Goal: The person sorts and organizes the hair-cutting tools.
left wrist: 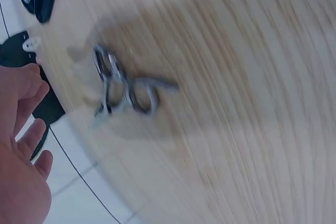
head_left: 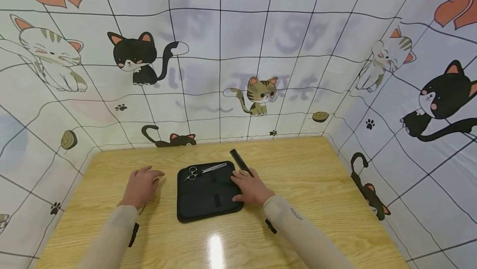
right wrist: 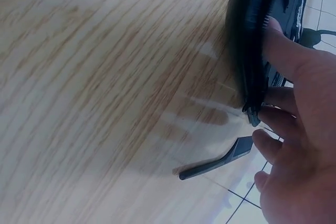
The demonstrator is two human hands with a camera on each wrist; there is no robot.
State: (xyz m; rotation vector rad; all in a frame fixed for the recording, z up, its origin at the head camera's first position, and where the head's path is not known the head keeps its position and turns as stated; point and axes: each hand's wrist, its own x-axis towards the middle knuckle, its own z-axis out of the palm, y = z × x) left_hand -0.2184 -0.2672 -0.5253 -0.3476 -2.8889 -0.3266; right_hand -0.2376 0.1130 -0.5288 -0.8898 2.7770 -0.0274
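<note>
A black case (head_left: 208, 202) lies on the table with silver scissors (head_left: 214, 168) near its upper edge. My right hand (head_left: 253, 188) rests on the case's right edge, thumb and fingers spread along it. Just beyond that hand lies a slim black tool (head_left: 240, 160) with a wider end, apart from the case in the right wrist view. My left hand (head_left: 140, 187) hovers left of the case with loosely bent fingers and holds nothing. Blurred silver scissors (left wrist: 126, 85) lie on the wood near it in the left wrist view; in the head view the hand mostly hides them.
The light wood table (head_left: 309, 219) meets a white cloth backdrop (head_left: 201, 70) printed with cats and grid lines at the back and sides. A bright light reflection falls on the table's front part.
</note>
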